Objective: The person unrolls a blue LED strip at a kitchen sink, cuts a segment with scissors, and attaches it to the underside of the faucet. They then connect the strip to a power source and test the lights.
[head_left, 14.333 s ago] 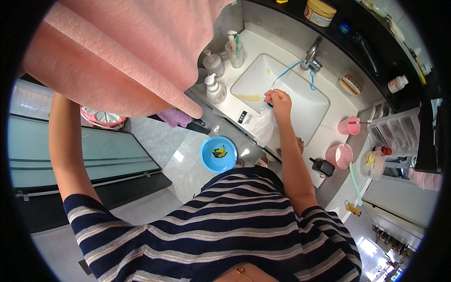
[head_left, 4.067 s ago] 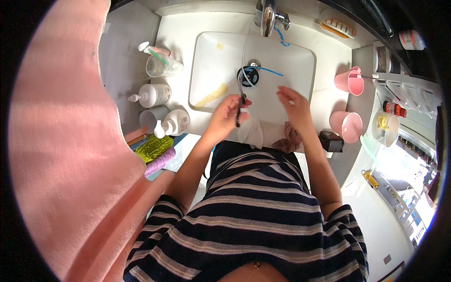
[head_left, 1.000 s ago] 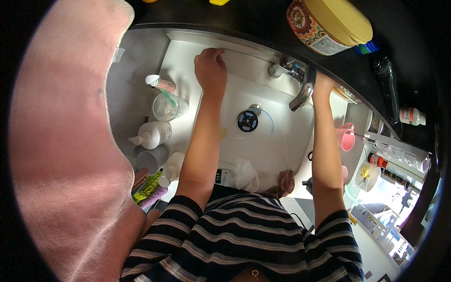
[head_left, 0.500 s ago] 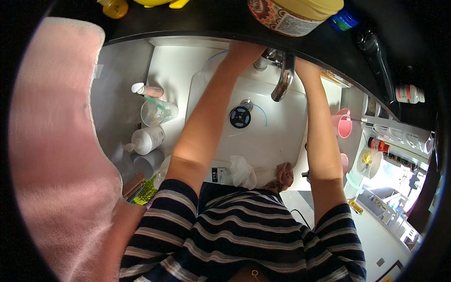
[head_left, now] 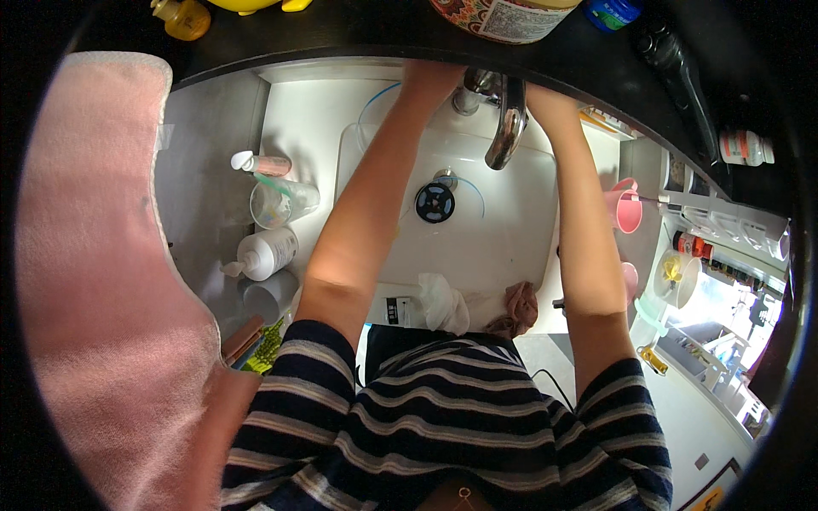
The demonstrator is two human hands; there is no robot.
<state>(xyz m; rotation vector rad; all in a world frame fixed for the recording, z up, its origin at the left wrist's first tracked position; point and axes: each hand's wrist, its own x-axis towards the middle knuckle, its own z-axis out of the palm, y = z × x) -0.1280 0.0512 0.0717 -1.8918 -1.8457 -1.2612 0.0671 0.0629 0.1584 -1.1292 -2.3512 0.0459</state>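
Both forearms stretch over the white sink (head_left: 511, 247) toward the chrome tap (head_left: 509, 123): the left hand (head_left: 433, 75) reaches just left of the tap's base and the right hand (head_left: 545, 95) just right of it. Both slip under the dark shelf edge there, so whether the fingers are apart or together cannot be told. Below the tap lies the round drain (head_left: 435, 203), and a pink cup (head_left: 626, 209) stands right of the sink.
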